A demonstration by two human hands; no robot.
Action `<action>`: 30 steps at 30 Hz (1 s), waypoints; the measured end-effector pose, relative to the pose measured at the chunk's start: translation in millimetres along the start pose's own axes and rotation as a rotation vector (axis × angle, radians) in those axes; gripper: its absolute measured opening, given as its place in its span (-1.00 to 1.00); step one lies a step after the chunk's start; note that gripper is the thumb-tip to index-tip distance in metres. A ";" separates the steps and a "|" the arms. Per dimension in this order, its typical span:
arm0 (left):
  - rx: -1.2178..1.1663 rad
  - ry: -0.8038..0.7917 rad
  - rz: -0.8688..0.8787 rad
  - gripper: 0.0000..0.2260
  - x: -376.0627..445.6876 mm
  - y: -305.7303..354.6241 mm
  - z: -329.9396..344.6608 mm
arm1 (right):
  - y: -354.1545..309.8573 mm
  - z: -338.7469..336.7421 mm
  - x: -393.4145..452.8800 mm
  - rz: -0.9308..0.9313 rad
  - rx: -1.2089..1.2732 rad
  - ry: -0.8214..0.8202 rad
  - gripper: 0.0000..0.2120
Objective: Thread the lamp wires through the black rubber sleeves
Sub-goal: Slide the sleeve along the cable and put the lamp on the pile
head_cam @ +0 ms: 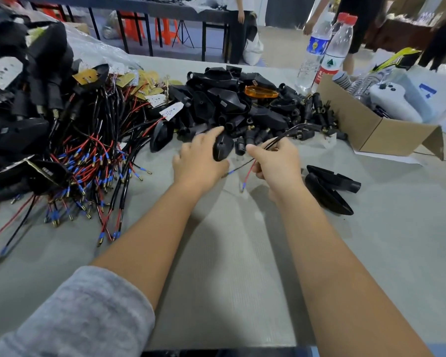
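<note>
A grey sleeve covers the left forearm above the tabletop. The left hand grips a black rubber sleeve; the right hand pinches a lamp wire just beside it.

- Two clear plastic water bottles with red caps stand upright near the far right edge of the grey bench, touching each other.
- An open cardboard box sits at the bench's right edge, just beside the bottles, its flaps folded outward.
- Inside the box lie a white game-style controller and pale plastic-wrapped items; what they are cannot be told.
- An orange translucent lens rests on top of the heap near the far edge.
- Beyond the bench, a dark-framed table stands on the floor with orange stools beneath it.
- Several people stand past the far edge, seen from the waist down.
</note>
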State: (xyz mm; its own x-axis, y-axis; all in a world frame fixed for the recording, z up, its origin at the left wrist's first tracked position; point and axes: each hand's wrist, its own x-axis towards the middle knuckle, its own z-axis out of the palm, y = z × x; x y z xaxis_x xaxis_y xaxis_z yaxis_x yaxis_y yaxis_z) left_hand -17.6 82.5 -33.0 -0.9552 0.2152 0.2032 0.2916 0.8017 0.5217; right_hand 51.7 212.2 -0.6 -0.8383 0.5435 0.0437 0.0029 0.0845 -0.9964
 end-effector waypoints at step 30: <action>0.141 0.042 0.220 -0.62 6.8 -7.0 -7.7 | 12.0 33.0 2.3 0.008 0.146 -0.129 -0.64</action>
State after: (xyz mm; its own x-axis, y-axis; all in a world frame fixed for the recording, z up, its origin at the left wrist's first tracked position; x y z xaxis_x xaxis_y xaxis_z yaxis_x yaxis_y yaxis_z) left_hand -25.7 74.1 -28.8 -0.8659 0.3715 0.3348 0.4790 0.8088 0.3412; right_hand 31.8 186.9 -14.8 -0.9016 0.4312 0.0358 -0.0618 -0.0464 -0.9970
